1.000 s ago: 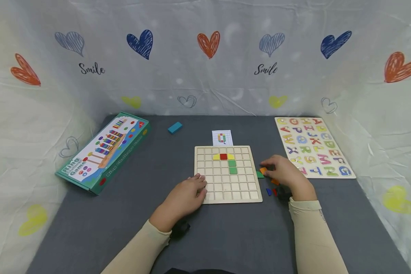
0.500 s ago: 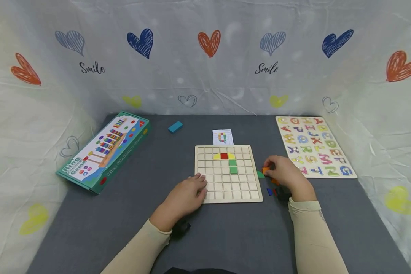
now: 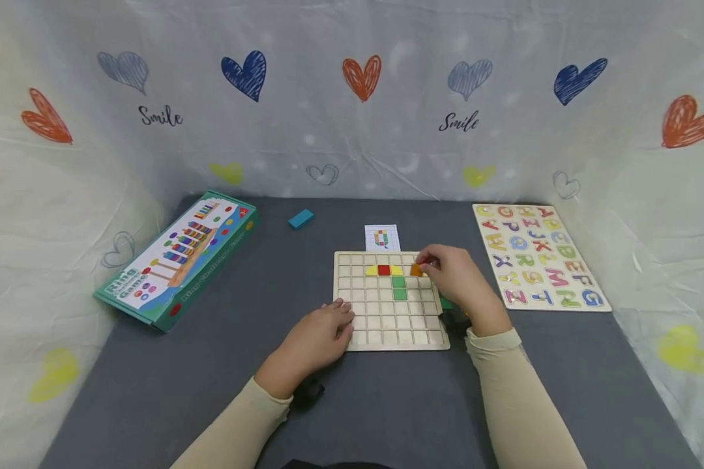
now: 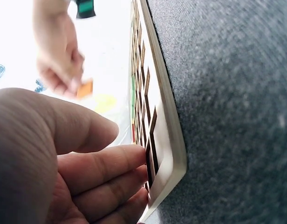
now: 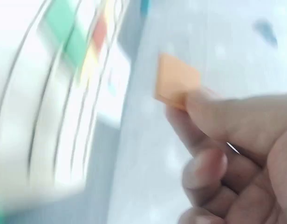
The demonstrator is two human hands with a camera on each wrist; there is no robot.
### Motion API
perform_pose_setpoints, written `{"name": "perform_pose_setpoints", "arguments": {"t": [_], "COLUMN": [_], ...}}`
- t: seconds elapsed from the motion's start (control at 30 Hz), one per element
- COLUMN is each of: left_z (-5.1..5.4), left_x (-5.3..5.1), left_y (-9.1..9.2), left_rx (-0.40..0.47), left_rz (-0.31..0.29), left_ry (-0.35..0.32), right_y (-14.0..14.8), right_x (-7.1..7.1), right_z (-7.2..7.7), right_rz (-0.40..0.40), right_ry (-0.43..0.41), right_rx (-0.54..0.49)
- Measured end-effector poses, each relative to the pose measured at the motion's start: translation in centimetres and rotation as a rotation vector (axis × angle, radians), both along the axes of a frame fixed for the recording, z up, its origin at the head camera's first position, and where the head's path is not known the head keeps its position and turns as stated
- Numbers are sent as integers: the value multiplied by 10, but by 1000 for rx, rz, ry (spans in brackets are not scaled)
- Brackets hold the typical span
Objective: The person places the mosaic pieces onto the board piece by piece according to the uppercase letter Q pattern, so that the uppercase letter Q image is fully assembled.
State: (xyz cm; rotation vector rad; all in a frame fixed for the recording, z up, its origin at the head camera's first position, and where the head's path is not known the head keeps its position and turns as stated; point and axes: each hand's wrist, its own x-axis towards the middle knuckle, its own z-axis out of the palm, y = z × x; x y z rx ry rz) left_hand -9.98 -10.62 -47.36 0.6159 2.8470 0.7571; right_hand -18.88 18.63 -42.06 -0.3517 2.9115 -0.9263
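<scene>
Between thumb and fingertip my right hand (image 3: 457, 277) pinches an orange square tile (image 5: 177, 80), raised over the right part of the wooden grid board (image 3: 375, 320). My left hand (image 3: 319, 335) rests on the board's left edge, its fingers extended, as the left wrist view also shows. Set in the board are a red square (image 3: 384, 270), a yellow piece on either side of it, and two green squares (image 3: 399, 288) in a column below the right yellow piece. Beyond the board lies a small pattern card (image 3: 381, 238) with a coloured figure on a grid.
A green piece (image 3: 446, 303) shows beside the board's right edge, partly behind my right wrist. An alphabet board (image 3: 542, 260) lies at the right. On the left are a green toy box (image 3: 176, 260) and a blue block (image 3: 300, 219).
My right hand has lifted the orange tile from the loose pieces at the right and carried it left over the board. My left hand has stayed in place.
</scene>
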Motion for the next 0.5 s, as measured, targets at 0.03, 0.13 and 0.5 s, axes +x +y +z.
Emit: {"name": "perform_pose_setpoints", "arguments": {"t": [0.03, 0.13, 0.5], "left_z": [0, -1, -3], "left_x": [0, 0, 0], "left_y": [0, 0, 0], "left_rx": [1, 7, 4], "left_rz": [-2, -2, -1], "left_ry": [-2, -8, 7], "right_y": [-12, -44, -75], "right_x": [-3, -11, -21], "right_z": [-1, -9, -47], "right_rz": [14, 63, 93], "right_ry": [7, 9, -25], "right_rx": [-6, -30, -31]}}
